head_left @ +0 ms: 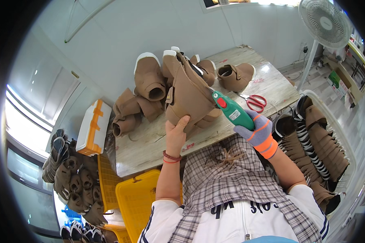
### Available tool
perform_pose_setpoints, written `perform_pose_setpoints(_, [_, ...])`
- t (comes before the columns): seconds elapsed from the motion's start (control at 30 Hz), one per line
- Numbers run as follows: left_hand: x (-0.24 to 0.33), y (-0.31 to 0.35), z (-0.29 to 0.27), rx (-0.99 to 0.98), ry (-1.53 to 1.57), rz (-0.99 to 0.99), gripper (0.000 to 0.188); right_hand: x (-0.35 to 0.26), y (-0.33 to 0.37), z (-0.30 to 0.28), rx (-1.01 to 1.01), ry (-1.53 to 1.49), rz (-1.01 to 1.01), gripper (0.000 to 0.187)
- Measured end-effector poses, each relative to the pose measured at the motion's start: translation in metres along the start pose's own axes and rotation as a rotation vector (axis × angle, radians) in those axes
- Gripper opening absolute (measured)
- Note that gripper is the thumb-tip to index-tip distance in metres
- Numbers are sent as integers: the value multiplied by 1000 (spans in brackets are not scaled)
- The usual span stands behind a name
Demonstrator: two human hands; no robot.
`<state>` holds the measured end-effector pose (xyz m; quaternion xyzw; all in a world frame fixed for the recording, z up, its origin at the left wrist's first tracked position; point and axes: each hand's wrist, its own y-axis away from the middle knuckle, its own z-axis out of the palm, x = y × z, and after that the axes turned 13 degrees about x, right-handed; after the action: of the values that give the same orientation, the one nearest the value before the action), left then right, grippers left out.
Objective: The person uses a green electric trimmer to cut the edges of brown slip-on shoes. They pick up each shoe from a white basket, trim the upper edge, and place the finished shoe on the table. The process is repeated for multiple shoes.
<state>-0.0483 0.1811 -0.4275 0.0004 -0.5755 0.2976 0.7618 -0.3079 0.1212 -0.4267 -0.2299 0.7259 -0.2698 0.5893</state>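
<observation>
My bare left hand (176, 135), with a beaded bracelet and a red band at the wrist, grips the lower edge of a brown shoe upper (188, 99) with the thumb on its face. The upper is raised above the table and has a strap with a small buckle-like patch. My right hand (257, 133), in a grey and orange glove, is closed around a green handheld power tool (235, 111) with a red button. Its slim metal tip meets or nearly meets the upper's right edge; I cannot tell which. Red-handled scissors (255, 102) lie just beyond that hand.
More brown shoes (235, 77) and uppers (150, 79) crowd the marbled table (150, 152). At right, a white basket (348, 137) holds stacked uppers, near a standing fan (324, 24). Yellow crates (136, 194), a white-and-orange box (94, 127) and piled shoes (77, 182) are at left.
</observation>
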Motion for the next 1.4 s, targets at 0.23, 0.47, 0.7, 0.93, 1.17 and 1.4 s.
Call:
perform_pose_setpoints(0.23, [-3,7,12,-31,-496,226,23,6,1,8,47,-74,103,46])
perform_pose_setpoints(0.47, [-17,11,18,-144,-729,373,17,16,2,10,46,-158,271,44])
perform_pose_setpoints(0.7, [-42,17,11,-305,-910,580,18,19,-12,3,126,-288,416,36])
perform_pose_setpoints(0.93, [-28,-49,27,-174,-1112,699,31,50,1,-17,198,-176,486,34])
perform_pose_setpoints(1.17, [-44,-171,51,-269,-1348,761,33,65,3,-25,229,-57,533,37])
perform_pose_setpoints(1.4, [-50,-168,39,-158,-993,221,36,78,7,-28,227,55,480,40])
